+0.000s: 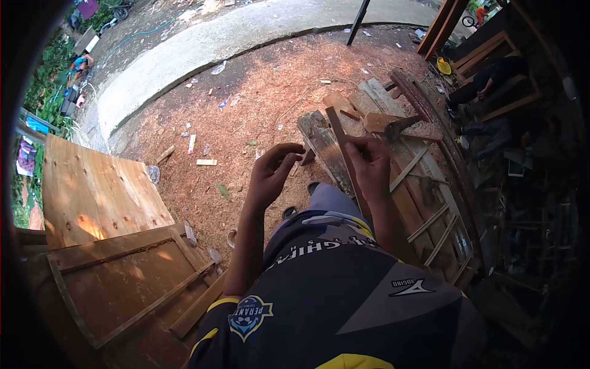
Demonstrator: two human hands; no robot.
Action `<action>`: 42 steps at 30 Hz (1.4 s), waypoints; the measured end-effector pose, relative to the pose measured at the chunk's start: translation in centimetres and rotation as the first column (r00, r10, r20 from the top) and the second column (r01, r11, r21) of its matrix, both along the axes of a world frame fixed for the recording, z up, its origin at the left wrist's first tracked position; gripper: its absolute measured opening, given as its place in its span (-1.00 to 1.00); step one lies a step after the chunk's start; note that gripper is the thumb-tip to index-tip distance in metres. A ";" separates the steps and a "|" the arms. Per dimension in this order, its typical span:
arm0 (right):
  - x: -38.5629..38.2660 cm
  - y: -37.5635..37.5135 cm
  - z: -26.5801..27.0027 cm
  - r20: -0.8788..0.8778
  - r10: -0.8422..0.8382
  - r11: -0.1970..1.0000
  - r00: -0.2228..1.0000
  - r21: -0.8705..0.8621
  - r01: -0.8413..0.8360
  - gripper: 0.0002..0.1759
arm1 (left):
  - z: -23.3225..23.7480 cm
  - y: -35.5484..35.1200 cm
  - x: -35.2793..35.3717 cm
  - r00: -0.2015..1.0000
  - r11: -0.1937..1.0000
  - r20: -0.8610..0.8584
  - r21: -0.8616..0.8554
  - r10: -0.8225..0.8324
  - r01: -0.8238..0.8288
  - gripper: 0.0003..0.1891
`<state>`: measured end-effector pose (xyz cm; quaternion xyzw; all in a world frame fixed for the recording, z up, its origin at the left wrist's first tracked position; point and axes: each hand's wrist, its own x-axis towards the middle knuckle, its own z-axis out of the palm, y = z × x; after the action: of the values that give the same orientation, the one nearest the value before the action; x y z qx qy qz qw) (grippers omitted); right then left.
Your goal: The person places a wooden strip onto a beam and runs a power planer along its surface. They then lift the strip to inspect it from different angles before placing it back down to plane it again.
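Observation:
My right hand is closed around the side of a long, narrow wooden strip, its thumb lying against the wood. The strip slants away from me over a rough, weathered plank. To the left, my left hand hovers with fingers loosely curved and a gap between thumb and forefinger; nothing shows in it. A small brown wood piece is just beyond its fingertips. A hammer-like tool with a dark head lies on the boards to the right.
Wood shavings cover the ground, with a concrete strip beyond. A plywood sheet and a framed panel stand at left. Boards and thin battens lie at right. A person in dark clothes is at far right.

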<state>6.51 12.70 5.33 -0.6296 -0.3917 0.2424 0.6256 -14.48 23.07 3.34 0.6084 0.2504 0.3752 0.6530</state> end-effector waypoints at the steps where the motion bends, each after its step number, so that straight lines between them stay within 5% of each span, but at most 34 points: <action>1: -0.2 -0.1 0.3 -0.003 0.022 0.999 1.000 -0.023 -0.022 -0.80 | 0.2 -0.1 0.9 0.999 0.999 0.055 -0.052 0.000 0.003 -0.73; 5: -0.9 -0.6 1.4 0.016 0.096 0.986 0.995 -0.136 -0.093 -0.82 | 1.1 -0.2 3.8 0.993 0.972 0.113 -0.231 -0.026 0.051 -0.65; 16: 1.1 -2.1 2.2 -0.123 0.234 0.960 0.964 -0.127 -0.249 -0.70 | 0.6 -1.1 7.9 0.991 0.967 0.134 -0.253 0.011 0.024 -0.77; 27: 9.1 -10.3 2.7 0.096 0.194 0.972 0.976 -0.156 -0.178 -0.74 | 3.1 -1.4 15.0 0.982 0.952 0.165 -0.304 0.096 -0.042 -0.79; 42: 17.4 -21.2 2.1 -0.093 0.137 0.977 0.986 -0.150 -0.150 -0.71 | 1.4 -5.7 20.3 0.944 0.862 0.107 -0.450 0.312 -0.234 -0.79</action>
<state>23.90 -8.53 7.41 -0.6364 -0.3900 0.3427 0.5705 5.84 17.37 4.75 0.3716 0.3523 0.4515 0.7307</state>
